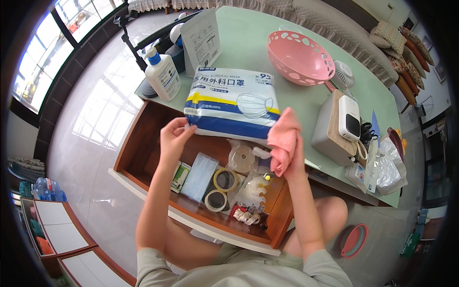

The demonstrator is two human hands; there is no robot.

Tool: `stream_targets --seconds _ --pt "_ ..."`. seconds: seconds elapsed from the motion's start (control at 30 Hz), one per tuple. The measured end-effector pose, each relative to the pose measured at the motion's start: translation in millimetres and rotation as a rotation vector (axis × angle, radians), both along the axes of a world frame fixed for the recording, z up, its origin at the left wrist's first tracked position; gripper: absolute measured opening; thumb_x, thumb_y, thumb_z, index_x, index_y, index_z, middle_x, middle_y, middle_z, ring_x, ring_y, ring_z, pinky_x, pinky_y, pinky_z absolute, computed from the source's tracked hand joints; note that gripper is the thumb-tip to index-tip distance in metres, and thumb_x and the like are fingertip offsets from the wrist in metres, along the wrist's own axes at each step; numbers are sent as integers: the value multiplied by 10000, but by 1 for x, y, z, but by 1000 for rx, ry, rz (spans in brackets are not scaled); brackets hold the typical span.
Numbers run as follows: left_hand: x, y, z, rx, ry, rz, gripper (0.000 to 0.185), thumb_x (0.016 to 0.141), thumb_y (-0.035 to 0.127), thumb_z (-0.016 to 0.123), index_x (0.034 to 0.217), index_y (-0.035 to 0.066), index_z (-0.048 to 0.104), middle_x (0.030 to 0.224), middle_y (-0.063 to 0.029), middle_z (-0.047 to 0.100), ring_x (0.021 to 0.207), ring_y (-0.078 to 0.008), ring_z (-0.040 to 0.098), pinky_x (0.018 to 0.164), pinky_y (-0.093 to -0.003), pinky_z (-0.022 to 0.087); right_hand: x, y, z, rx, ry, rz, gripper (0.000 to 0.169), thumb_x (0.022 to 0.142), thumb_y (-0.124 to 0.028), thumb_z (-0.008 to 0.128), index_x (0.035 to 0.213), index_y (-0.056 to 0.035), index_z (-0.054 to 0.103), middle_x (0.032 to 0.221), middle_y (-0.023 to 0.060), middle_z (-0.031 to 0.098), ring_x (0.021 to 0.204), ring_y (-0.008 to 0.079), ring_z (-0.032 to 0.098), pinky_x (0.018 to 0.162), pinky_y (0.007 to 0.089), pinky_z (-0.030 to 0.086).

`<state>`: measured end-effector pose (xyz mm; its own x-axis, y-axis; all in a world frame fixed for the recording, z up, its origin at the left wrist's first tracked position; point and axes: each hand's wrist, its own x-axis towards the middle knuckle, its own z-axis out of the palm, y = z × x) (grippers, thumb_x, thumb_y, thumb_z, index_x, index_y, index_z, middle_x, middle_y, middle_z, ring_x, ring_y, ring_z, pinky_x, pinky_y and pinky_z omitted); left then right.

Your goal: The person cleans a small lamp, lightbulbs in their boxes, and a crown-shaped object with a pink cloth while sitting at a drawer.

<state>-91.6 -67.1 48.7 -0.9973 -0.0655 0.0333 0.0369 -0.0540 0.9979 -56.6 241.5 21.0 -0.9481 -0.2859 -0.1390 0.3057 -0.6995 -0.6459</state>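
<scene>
My left hand (178,135) pinches the near left corner of a white and blue pack of surgical masks (233,104). A folded pink cloth (284,141) is in my right hand (296,161), against the pack's right corner. The pack rests at the table's front edge, partly over a pulled-out wooden drawer (143,140). Inside the drawer lie a wrapped blue face mask (199,177), a green and white box (181,176), a yellow tape roll (225,179), a pale tape roll (216,200), a bagged roll (244,156) and several small items.
On the glass-topped table (244,39) stand a white pump bottle (162,77), a white pouch (201,41), a pink perforated basket (297,59), a small fan (344,74) and a grey box (328,132) bearing a white power bank (349,118). Plastic bags (389,168) lie at right.
</scene>
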Motion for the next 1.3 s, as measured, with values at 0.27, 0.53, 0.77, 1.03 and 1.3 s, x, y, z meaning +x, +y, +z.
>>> stream_targets --seconds 0.27,0.53,0.77,1.03,1.3 --pt "57 42 -14 231 -135 -186 126 794 -45 601 912 -33 559 872 -57 632 824 -83 598 735 -198 467 20 43 16 174 -83 -233 407 903 -427 383 1104 -91 497 946 22 575 815 139 572 674 265 484" --pt "57 41 -21 192 -321 -273 361 760 141 652 1050 62 452 967 -55 523 931 -118 534 817 -269 413 22 30 24 392 -185 -518 382 907 -395 363 1069 -78 501 842 88 581 532 194 573 409 298 466" --pt "33 51 -35 414 -462 -178 722 808 368 616 1338 85 216 1221 -93 438 1074 -186 473 928 -339 348 16 21 51 796 264 -746 321 888 -221 458 1120 -4 507 991 85 552 871 181 565 776 289 452" --pt "22 62 -33 442 -528 -192 787 779 240 667 1354 72 157 1222 -113 454 1099 -213 492 926 -326 371 -16 -36 96 1698 819 -414 383 785 -236 598 1130 -73 564 1110 85 527 1034 258 491 951 385 335" --pt "18 65 -32 652 -369 -252 588 799 66 585 1305 59 284 1280 -102 436 1178 -204 437 1000 -354 340 -37 -50 77 2026 1253 -267 462 791 -335 590 1236 -235 520 1300 41 451 1224 279 363 1044 541 174"
